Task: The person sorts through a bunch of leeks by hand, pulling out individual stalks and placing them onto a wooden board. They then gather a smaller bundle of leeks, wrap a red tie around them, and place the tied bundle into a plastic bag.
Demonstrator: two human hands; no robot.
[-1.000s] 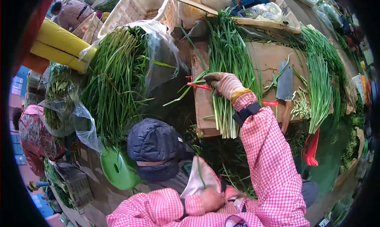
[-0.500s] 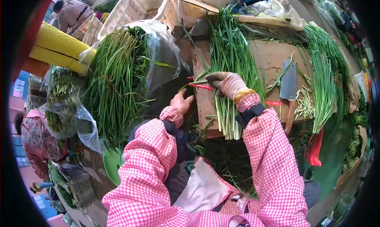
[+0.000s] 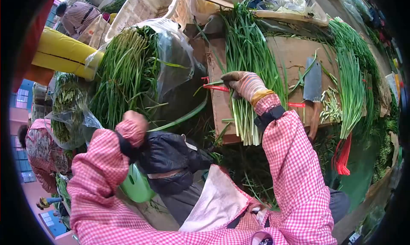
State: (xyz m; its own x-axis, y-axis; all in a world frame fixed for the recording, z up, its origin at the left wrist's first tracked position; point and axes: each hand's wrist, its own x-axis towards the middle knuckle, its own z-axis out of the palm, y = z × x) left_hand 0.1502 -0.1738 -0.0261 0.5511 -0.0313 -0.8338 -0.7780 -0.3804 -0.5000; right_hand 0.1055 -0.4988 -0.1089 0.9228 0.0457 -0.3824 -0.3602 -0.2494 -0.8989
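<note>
My left hand (image 3: pixel 136 122), bare and blurred, is closed at the near end of a long green leaf (image 3: pixel 183 118) that trails to the right. It is in front of a large heap of leafy greens (image 3: pixel 124 69). Striped and gloved, my right hand (image 3: pixel 244 86) is closed on a bunch of long green stalks (image 3: pixel 252 52) lying on a brown board (image 3: pixel 294 52). The pale stalk ends point toward me. By its fingertips is a red strip (image 3: pixel 217 87). A cleaver (image 3: pixel 312 84) with a wooden handle lies farther right, beside short cut pieces (image 3: pixel 331 106).
A second green bunch (image 3: pixel 349 91) lies at the right, with red ties (image 3: pixel 342 159) hanging below. White crates (image 3: pixel 149 7) stand behind. A green plastic item (image 3: pixel 137 185) is at lower left. Two other people (image 3: pixel 81 16) are at the left side.
My left hand has moved left and toward me, away from the board, with a long leaf now trailing from it. My right hand has stayed on the bunch.
</note>
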